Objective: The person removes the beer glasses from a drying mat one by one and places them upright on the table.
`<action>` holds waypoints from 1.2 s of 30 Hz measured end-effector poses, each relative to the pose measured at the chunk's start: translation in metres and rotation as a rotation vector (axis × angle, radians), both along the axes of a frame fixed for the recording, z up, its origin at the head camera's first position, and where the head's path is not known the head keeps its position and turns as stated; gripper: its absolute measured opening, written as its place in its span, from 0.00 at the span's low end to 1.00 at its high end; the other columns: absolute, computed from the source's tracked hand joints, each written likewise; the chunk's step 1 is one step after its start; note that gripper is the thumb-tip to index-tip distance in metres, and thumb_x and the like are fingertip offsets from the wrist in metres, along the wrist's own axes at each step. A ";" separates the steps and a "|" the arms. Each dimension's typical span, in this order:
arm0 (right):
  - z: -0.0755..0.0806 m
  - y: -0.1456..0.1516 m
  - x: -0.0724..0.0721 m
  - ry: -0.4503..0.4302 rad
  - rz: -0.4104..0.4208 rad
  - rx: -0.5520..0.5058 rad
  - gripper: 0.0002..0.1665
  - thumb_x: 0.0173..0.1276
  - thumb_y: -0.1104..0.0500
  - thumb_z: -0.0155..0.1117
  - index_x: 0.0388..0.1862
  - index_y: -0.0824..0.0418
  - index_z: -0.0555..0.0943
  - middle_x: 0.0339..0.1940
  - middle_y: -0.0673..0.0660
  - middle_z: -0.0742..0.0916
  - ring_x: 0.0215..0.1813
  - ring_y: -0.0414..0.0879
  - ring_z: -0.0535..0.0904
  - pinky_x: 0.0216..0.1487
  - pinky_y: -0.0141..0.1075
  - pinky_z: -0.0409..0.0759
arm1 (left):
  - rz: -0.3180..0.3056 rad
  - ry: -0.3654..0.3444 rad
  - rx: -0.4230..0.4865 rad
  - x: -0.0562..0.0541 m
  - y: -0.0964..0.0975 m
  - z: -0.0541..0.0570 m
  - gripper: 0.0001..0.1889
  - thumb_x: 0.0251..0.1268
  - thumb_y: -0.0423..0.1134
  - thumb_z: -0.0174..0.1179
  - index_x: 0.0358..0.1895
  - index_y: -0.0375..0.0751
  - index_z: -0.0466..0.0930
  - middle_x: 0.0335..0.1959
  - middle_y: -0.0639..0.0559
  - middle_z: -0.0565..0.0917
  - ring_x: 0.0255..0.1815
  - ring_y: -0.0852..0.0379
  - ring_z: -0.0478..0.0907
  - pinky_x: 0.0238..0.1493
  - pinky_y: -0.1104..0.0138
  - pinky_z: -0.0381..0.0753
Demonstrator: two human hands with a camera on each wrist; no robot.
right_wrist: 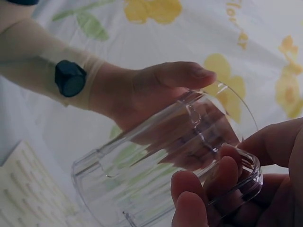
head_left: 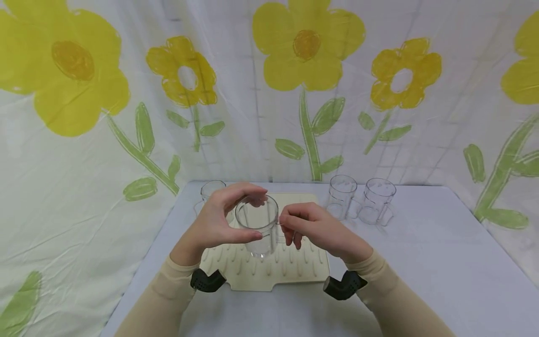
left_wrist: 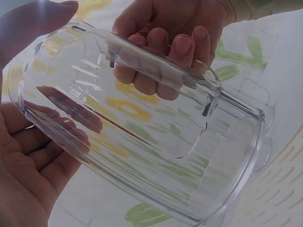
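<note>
A clear glass-like mug (head_left: 262,244) is held up over a cream ribbed draining mat (head_left: 252,277), its open rim toward the head camera. My left hand (head_left: 215,219) grips the mug around its rim end, thumb on the near side and fingers on the far side. The right hand (head_left: 312,225) holds the mug's handle, with its fingers curled through it, as the right wrist view shows. In the left wrist view the mug (left_wrist: 156,137) is tilted, and the left fingers show through its transparent wall.
Two more clear mugs (head_left: 342,199) stand at the back right of the white table (head_left: 433,262). Another clear mug (head_left: 213,186) is at the back left, partly hidden behind my left hand. A flower-printed curtain (head_left: 244,117) hangs behind the table.
</note>
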State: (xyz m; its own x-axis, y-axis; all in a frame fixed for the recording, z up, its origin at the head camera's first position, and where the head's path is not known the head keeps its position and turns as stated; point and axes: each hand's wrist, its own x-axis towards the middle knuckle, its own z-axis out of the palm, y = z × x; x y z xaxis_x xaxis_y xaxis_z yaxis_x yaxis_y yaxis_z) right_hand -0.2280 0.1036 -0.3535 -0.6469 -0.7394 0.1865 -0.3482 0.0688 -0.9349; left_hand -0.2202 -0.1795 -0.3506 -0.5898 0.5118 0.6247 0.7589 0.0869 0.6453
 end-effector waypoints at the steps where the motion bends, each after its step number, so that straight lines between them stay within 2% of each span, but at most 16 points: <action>1: 0.000 0.000 0.000 -0.001 0.002 -0.003 0.20 0.91 0.56 0.55 0.38 0.65 0.82 0.31 0.62 0.84 0.34 0.56 0.88 0.36 0.43 0.91 | -0.006 0.000 0.006 0.000 -0.001 0.000 0.40 0.48 0.25 0.86 0.69 0.30 0.82 0.59 0.45 0.88 0.59 0.50 0.86 0.67 0.62 0.87; 6: 0.000 -0.001 0.001 -0.019 0.017 -0.020 0.20 0.92 0.56 0.53 0.39 0.66 0.81 0.30 0.64 0.84 0.34 0.54 0.87 0.37 0.44 0.91 | -0.036 0.011 0.024 -0.002 -0.003 0.000 0.41 0.47 0.23 0.85 0.70 0.30 0.81 0.59 0.38 0.87 0.60 0.49 0.86 0.68 0.62 0.87; 10: 0.001 -0.001 0.003 -0.033 0.010 -0.025 0.21 0.92 0.56 0.52 0.40 0.68 0.81 0.31 0.63 0.84 0.36 0.54 0.87 0.38 0.46 0.92 | -0.064 0.018 0.035 -0.004 -0.005 0.001 0.42 0.47 0.22 0.84 0.71 0.29 0.79 0.60 0.31 0.86 0.61 0.44 0.86 0.69 0.61 0.86; 16: 0.001 0.000 0.005 -0.037 -0.025 -0.026 0.19 0.92 0.56 0.52 0.40 0.66 0.82 0.31 0.63 0.84 0.38 0.56 0.87 0.39 0.47 0.93 | -0.079 0.009 0.061 -0.007 -0.010 0.002 0.40 0.50 0.20 0.81 0.71 0.28 0.79 0.61 0.28 0.85 0.62 0.42 0.86 0.72 0.59 0.85; 21: -0.001 0.004 0.004 -0.062 -0.042 -0.041 0.20 0.92 0.56 0.52 0.39 0.66 0.80 0.32 0.61 0.84 0.37 0.56 0.86 0.39 0.47 0.93 | -0.063 0.003 0.082 -0.009 -0.017 0.004 0.36 0.54 0.20 0.79 0.70 0.28 0.81 0.61 0.30 0.86 0.60 0.41 0.87 0.71 0.59 0.86; 27: -0.004 0.015 0.002 -0.073 -0.072 -0.079 0.21 0.92 0.56 0.54 0.37 0.68 0.77 0.33 0.57 0.82 0.39 0.57 0.86 0.40 0.47 0.92 | -0.061 0.057 0.135 -0.013 -0.035 0.008 0.27 0.64 0.23 0.73 0.66 0.22 0.81 0.61 0.36 0.88 0.59 0.48 0.88 0.65 0.59 0.90; 31: -0.006 0.025 0.002 -0.073 -0.087 -0.085 0.21 0.92 0.56 0.55 0.36 0.68 0.76 0.32 0.57 0.81 0.37 0.54 0.86 0.40 0.47 0.92 | -0.025 0.051 0.200 -0.017 -0.055 0.011 0.22 0.68 0.22 0.65 0.64 0.17 0.80 0.62 0.40 0.89 0.58 0.49 0.89 0.63 0.60 0.90; 36: -0.010 0.040 0.003 -0.055 -0.094 -0.080 0.22 0.92 0.57 0.53 0.35 0.68 0.75 0.31 0.57 0.81 0.36 0.54 0.86 0.39 0.49 0.92 | 0.069 -0.025 0.334 -0.026 -0.088 0.006 0.22 0.69 0.22 0.58 0.64 0.13 0.78 0.59 0.38 0.90 0.57 0.46 0.89 0.60 0.60 0.91</action>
State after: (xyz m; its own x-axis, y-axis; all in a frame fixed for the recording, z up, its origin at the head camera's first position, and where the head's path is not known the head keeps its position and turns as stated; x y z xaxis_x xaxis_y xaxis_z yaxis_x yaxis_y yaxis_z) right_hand -0.2248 0.1440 -0.3630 -0.7237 -0.6590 0.2049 -0.2919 0.0233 -0.9562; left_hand -0.2464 -0.2676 -0.3447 -0.6332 0.2396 0.7360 0.7421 -0.0822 0.6652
